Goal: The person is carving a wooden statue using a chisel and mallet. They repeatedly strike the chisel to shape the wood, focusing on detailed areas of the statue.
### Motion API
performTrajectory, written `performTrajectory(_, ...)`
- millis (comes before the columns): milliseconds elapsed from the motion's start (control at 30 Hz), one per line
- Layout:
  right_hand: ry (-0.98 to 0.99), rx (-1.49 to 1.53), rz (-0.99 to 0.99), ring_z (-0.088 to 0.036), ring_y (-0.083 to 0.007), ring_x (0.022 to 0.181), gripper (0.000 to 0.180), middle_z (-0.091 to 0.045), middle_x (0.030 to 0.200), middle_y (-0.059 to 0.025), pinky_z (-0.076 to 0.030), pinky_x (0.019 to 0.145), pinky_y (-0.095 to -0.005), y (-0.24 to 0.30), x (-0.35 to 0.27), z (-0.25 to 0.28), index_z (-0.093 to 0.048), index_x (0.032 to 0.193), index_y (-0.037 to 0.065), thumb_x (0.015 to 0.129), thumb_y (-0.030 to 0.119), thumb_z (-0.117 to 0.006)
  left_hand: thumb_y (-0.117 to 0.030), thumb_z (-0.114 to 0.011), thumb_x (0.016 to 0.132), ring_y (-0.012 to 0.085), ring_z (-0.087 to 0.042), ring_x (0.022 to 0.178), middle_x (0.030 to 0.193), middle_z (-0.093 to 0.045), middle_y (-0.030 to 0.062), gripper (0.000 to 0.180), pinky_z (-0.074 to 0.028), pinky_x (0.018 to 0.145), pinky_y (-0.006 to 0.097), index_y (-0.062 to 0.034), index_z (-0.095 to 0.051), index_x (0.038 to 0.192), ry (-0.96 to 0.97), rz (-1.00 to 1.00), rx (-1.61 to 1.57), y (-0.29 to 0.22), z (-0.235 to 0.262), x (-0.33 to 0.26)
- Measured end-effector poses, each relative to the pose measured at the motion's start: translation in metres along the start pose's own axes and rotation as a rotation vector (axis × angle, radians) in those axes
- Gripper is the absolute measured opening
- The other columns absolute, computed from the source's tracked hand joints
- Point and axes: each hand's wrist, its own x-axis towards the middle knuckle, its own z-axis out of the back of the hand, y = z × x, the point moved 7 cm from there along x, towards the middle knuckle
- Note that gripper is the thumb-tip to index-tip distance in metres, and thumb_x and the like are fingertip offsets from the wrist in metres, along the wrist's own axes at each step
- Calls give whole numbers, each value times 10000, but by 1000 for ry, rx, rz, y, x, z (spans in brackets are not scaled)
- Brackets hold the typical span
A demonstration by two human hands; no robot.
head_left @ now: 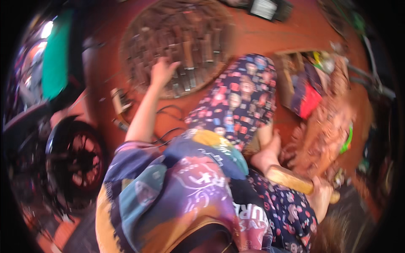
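Left hand (162, 71) fingers spread loose, grasping nothing, tips on the near edge of the round pile of small wood pieces (179, 46). Right hand (321, 195), well right of the pile, is clenched on a wooden handle (295, 182). Best to pinch one piece cleanly without disturbing its neighbours.

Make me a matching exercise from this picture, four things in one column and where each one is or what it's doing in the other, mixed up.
Things:
1. left hand
2. right hand
3. black wheel
4. wooden pieces

Places or states:
a. at the left edge, beside the person
b. gripping a wooden handle at lower right
c. stacked in a round pile at the top
d. stretched out to the edge of the round pile

Pairs: 1-d, 2-b, 3-a, 4-c
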Motion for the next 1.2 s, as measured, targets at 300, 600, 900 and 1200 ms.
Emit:
performTrajectory(300,16,89,38,-647,-304,720,191,-607,721,-96,-503,677,-435,-6,-2,7,-611,836,83,679,129,-710,-207,-727,758,450,-650,1016,1053,-683,264,452,-520,874,502,-26,-573,1142,50,33,227,65,-28,-7)
performTrajectory(600,-252,8,138,-564,-217,609,238,-540,670,-17,-440,571,-351,-17,-23,49,-646,820,95,659,211,-777,-302,-564,956,323,-642,1032,1101,-662,217,475,-475,924,393,-35,-506,1344,196,-67,60,-40,28,22)
performTrajectory(900,-540,-49,152,-592,-213,574,224,-586,640,-53,-500,552,-338,-43,-30,105,-561,731,95,594,175,-719,-583,-576,872,127,-490,731,819,-449,-21,431,-391,602,311,-184,-598,1033,724,-1783,-816,-499,4,-245)
performTrajectory(1200,-360,50,132,-603,-176,604,220,-614,682,-11,-494,548,-301,-53,-9,74,-559,756,125,625,151,-733,-329,-643,795,201,-555,639,615,-559,25,340,-445,647,339,-109,-555,551,908,-1620,-1273,-539,-36,-290)
